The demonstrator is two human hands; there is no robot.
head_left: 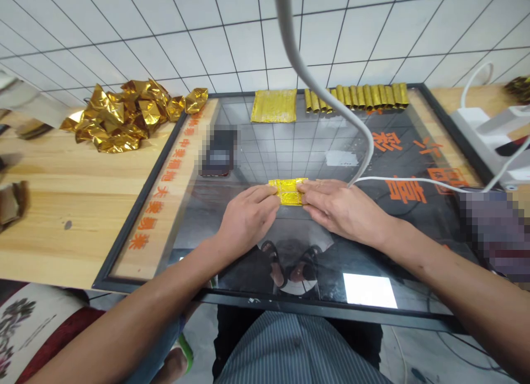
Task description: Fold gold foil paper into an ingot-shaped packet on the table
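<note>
A small folded piece of gold foil paper [289, 191] lies on the glossy framed panel [136, 207] in front of me. My left hand [247, 218] pinches its left end with curled fingers. My right hand [342, 207] pinches its right end the same way. Both hands rest on the glass, with the foil stretched between their fingertips.
A flat stack of gold sheets [274, 105] and a row of rolled gold pieces [358, 96] lie along the panel's far edge. A heap of crumpled gold foil [124, 115] sits on the wooden table at left. A white cable [327, 91] hangs across the panel.
</note>
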